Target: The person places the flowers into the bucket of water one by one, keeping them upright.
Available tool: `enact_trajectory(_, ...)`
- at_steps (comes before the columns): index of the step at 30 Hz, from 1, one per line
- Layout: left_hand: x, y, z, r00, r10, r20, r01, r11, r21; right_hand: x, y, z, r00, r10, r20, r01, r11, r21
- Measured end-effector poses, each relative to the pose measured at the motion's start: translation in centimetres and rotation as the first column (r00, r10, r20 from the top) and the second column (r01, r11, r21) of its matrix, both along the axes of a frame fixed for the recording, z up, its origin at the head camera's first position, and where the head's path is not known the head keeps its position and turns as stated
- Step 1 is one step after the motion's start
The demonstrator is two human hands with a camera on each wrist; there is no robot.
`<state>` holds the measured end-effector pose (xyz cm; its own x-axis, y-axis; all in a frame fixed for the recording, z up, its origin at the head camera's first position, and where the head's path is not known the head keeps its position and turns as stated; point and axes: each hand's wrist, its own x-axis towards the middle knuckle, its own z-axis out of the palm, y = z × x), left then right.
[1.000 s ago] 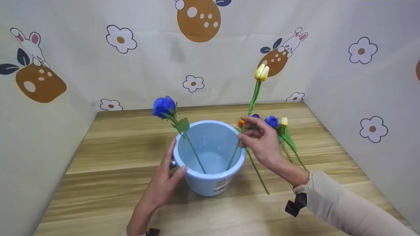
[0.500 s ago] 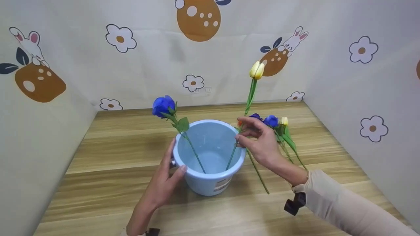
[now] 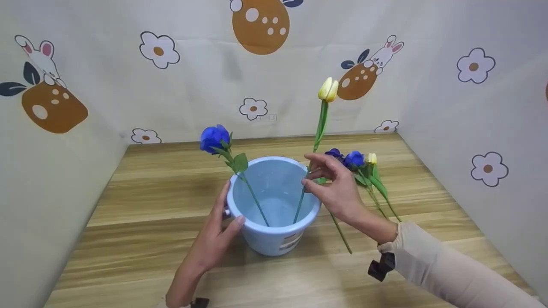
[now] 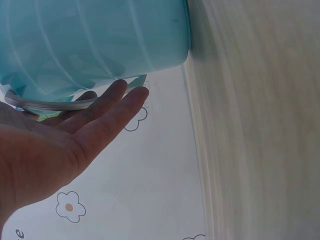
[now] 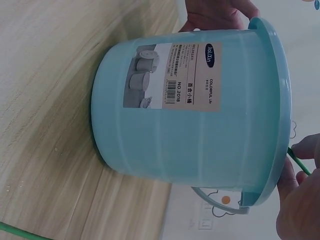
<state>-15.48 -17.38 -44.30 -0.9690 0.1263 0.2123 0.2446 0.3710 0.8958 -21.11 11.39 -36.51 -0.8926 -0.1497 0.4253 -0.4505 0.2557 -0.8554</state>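
A light-blue plastic bucket [image 3: 267, 246] stands upright on the wooden table. My left hand [image 3: 209, 241] rests against its left side, thumb at the rim, and in the left wrist view the fingers lie fairly straight beside the bucket handle [image 4: 55, 105]. Between thumb and fingers, my right hand [image 3: 338, 188] pinches the green stem of a yellow tulip [image 3: 328, 90] over the right rim. The tulip stands nearly upright, its lower stem inside the bucket. A blue rose [image 3: 215, 139] leans out over the left rim, with its stem end in the bucket.
On the table right of the bucket lie a blue rose [image 3: 354, 159], a dark purple flower [image 3: 335, 154] and a small yellow tulip [image 3: 371, 159]. Their stems point toward the front. A loose green stem [image 3: 341, 234] lies beside the bucket. Patterned cloth walls [image 3: 197, 85] surround the table.
My right hand has moved slightly left with the yellow tulip, whose head has swung left and become more upright. The orange flower behind that hand has gone out of sight. My left hand stays put.
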Motion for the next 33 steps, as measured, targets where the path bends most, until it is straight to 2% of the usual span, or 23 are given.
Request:
enact_trajectory(7,0.1,0.0,-0.1,1.0,0.001,-0.004,-0.001,1.0,-0.004,0.2,-0.3,0.1,1.0,0.016,-0.003,-0.016,0.998,0.068)
enact_trajectory(16,0.1,0.0,0.1,1.0,0.002,0.025,-0.002,1.0,0.001,0.3,-0.8,0.2,0.997,0.082,0.011,-0.083,0.991,0.104)
enact_trajectory(26,0.0,0.0,0.1,1.0,-0.003,0.011,0.002,1.0,0.006,0.4,-1.4,0.2,0.996,0.083,-0.012,-0.08,0.984,0.159)
enact_trajectory(33,0.0,0.1,0.2,1.0,-0.006,0.025,0.006,1.0,0.01,0.5,-1.9,0.5,0.996,0.081,0.037,-0.087,0.974,0.208)
